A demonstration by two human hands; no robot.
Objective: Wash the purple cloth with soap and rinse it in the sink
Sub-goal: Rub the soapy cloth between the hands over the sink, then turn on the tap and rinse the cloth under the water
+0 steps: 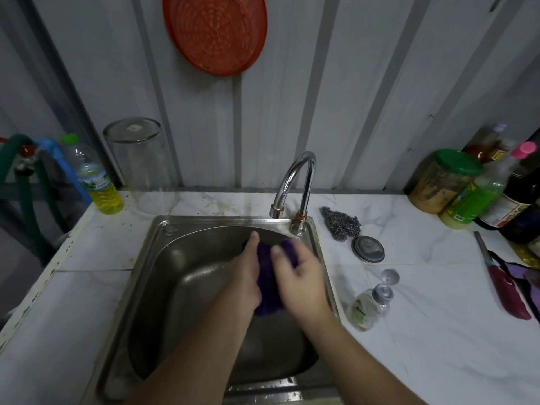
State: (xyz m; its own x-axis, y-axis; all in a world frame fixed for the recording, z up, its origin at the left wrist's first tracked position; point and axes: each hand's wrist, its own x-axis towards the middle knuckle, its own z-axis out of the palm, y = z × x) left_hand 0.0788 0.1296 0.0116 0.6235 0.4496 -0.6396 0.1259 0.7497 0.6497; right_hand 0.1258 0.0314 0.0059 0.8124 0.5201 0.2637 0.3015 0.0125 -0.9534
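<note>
The purple cloth hangs bunched between my two hands over the steel sink, just below the tap. My left hand presses against its left side, and my right hand is closed over its right side, slightly blurred. No water stream is visible from the spout. A small clear soap bottle lies on the counter right of the sink, with its silver cap off beside it.
A steel scourer and a round metal lid lie right of the tap. Jars and bottles crowd the far right corner, and a knife lies near them. A yellow-liquid bottle and an upturned glass jar stand back left.
</note>
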